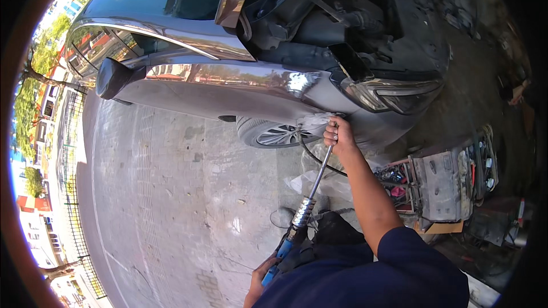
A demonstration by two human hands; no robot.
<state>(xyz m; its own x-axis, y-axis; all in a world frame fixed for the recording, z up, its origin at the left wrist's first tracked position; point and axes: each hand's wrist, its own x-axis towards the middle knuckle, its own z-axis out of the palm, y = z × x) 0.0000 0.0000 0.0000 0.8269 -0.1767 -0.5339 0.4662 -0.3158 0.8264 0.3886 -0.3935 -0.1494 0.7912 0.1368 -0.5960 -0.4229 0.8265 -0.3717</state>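
A dent puller with a long steel rod (321, 172), a ribbed silver sliding weight (303, 212) and a blue handle slants up to the car's front fender. Wrapped round the upper rod, close to the fender, is my right hand (339, 135). Lower down, my left hand (262, 275) is closed on the blue handle (281, 256). A pale, sanded patch (314, 120) shows on the fender edge above the front wheel (279, 134); my right hand partly covers it. Whether the rod's tip touches the metal is hidden.
The grey car (228, 92) has its hood up, and a dark phone-like slab (350, 61) lies by the headlight (394, 94). A black cable (311, 154) runs behind my right forearm. An open toolbox (436, 185) stands to the right on the paved floor (188, 194).
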